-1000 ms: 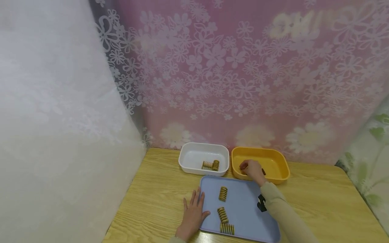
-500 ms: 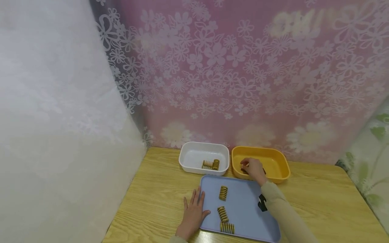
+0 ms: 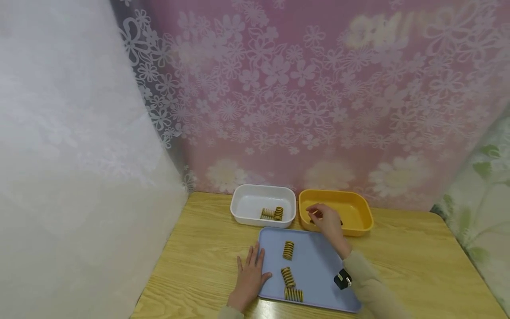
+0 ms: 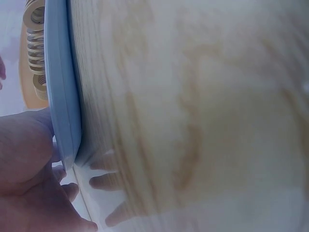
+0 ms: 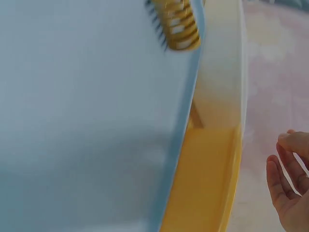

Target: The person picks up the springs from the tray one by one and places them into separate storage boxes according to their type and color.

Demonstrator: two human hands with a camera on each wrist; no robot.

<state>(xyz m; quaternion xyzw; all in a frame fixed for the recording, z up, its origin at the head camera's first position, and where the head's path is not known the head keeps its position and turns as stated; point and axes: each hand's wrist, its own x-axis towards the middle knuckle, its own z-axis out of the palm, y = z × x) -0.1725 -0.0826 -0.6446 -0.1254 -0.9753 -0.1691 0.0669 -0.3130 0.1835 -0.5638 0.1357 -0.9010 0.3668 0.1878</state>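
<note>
My left hand (image 3: 249, 279) rests at the left edge of the blue tray (image 3: 314, 261), fingers straight and spread, thumb over the rim. Three yellow coil springs lie on the tray: one spring (image 3: 288, 250) towards the back, another spring (image 3: 287, 277) tilted, and a third spring (image 3: 293, 295) along the front edge. Over the yellow bin (image 3: 357, 215) is my right hand (image 3: 329, 223); its thumb and fingers are bent loosely with nothing seen between them, as the right wrist view also shows. Small dark pieces (image 3: 312, 221) in that bin are partly hidden by the hand.
Left of the yellow bin stands a white bin (image 3: 249, 201) holding two yellow springs (image 3: 278, 213). Both bins stand against the pink flowered curtain (image 3: 275, 110) behind the wooden table (image 3: 207, 248). A black wrist device (image 3: 342, 279) hangs by the right sleeve.
My right hand has lifted slightly from inside the yellow bin, its thumb and fingers spreading apart. The left hand stays on the tray's edge. The head view has shifted a little.
</note>
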